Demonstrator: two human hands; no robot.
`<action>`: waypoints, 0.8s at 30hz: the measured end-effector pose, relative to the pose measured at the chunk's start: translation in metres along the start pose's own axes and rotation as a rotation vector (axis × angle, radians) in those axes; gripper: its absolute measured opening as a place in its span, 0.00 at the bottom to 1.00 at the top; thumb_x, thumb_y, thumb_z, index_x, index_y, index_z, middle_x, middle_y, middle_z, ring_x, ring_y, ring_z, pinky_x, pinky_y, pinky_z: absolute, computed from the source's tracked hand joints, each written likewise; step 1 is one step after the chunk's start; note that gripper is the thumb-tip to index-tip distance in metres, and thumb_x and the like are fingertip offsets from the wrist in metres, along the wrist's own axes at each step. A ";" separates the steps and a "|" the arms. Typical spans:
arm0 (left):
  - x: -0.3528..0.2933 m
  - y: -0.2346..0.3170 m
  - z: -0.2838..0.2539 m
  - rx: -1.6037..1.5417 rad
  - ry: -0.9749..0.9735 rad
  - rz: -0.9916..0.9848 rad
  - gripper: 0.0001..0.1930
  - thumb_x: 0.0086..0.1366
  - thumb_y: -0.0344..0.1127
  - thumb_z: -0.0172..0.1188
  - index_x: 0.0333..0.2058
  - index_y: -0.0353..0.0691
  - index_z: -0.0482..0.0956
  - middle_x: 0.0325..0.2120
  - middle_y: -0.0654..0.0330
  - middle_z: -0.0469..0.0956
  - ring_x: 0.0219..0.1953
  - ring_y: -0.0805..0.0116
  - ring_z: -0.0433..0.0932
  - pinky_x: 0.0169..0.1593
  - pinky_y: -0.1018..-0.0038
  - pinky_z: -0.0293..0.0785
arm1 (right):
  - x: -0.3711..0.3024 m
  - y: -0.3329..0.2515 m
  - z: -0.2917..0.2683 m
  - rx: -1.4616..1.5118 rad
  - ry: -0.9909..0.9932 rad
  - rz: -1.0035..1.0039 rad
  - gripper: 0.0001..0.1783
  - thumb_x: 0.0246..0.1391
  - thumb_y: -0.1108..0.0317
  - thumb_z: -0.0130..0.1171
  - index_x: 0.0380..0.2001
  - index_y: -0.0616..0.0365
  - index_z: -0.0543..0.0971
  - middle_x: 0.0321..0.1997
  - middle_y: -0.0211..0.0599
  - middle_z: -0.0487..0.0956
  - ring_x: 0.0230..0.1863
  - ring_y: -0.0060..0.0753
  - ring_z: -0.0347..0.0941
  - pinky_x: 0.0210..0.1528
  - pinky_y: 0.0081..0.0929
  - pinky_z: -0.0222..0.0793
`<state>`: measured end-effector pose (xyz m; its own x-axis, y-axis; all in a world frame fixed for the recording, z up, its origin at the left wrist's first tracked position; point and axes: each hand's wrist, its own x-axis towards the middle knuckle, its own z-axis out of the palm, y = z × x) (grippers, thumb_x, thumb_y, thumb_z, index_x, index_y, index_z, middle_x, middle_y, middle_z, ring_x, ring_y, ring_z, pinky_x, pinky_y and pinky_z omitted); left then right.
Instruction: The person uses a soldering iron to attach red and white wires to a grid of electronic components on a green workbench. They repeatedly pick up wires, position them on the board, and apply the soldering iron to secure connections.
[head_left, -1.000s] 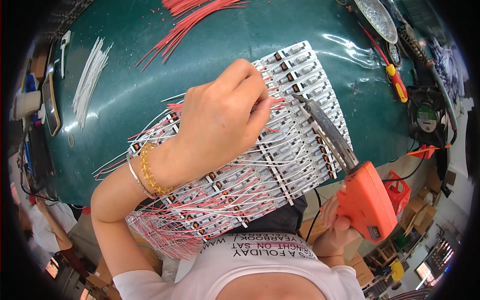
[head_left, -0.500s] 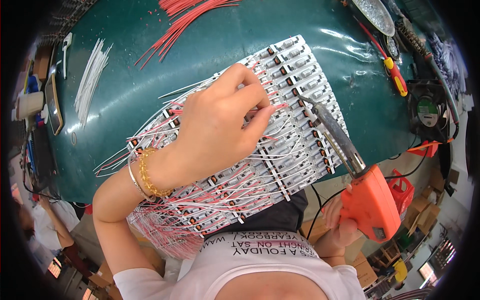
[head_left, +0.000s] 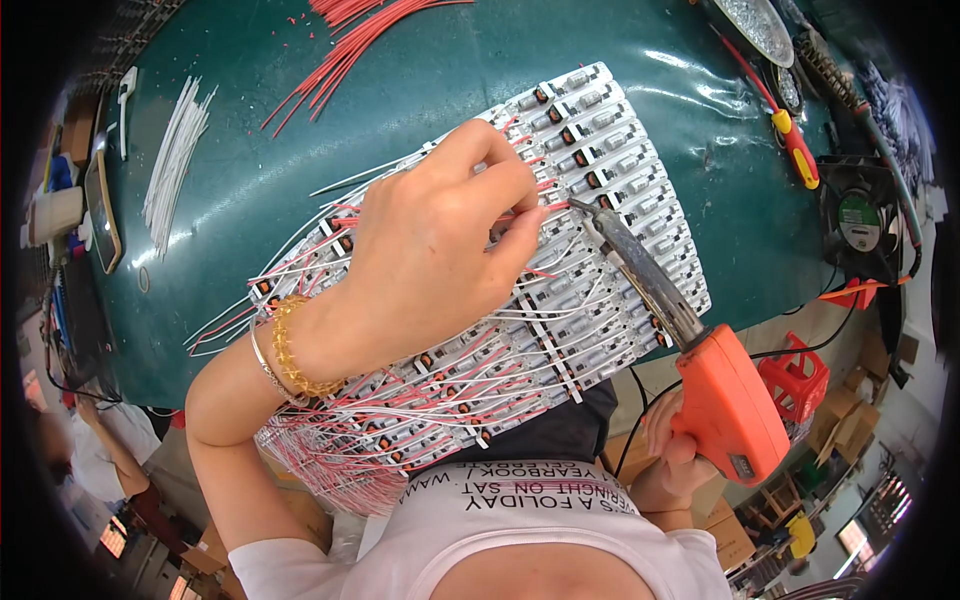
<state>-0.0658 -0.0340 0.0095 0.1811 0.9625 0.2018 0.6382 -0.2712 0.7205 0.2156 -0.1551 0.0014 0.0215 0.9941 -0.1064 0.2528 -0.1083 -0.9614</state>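
Observation:
My left hand reaches over a panel of white circuit boards, its thumb and forefinger pinched on a thin red wire. The wire's end lies on one of the boards. In my right hand is an orange-handled soldering gun. Its dark, bent tip meets the end of the red wire, or comes very close to it. Many red and white wires fan out from the boards toward my left forearm and hang off the near edge. The palm side of my left hand is hidden.
Red wires lie at the far middle of the green table, white wires at the left. At right are a red-and-yellow screwdriver, a small fan and a metal dish. A red stand is beside the soldering gun.
The soldering gun has moved left, bringing its tip from the board's components to the red wire's end. My left hand has barely shifted and keeps its pinch.

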 end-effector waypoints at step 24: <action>-0.010 0.001 0.006 -0.026 0.051 0.065 0.05 0.51 0.23 0.67 0.27 0.35 0.80 0.30 0.60 0.73 0.22 0.75 0.72 0.22 0.80 0.68 | -0.008 0.013 -0.009 0.161 -0.017 -0.112 0.45 0.53 0.38 0.57 0.53 0.73 0.64 0.10 0.23 0.65 0.09 0.18 0.60 0.15 0.18 0.59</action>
<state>-0.0626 -0.0439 0.0045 0.1830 0.9418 0.2820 0.6063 -0.3339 0.7218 0.2271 -0.1648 -0.0085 -0.0144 0.9999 0.0002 0.0945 0.0016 -0.9955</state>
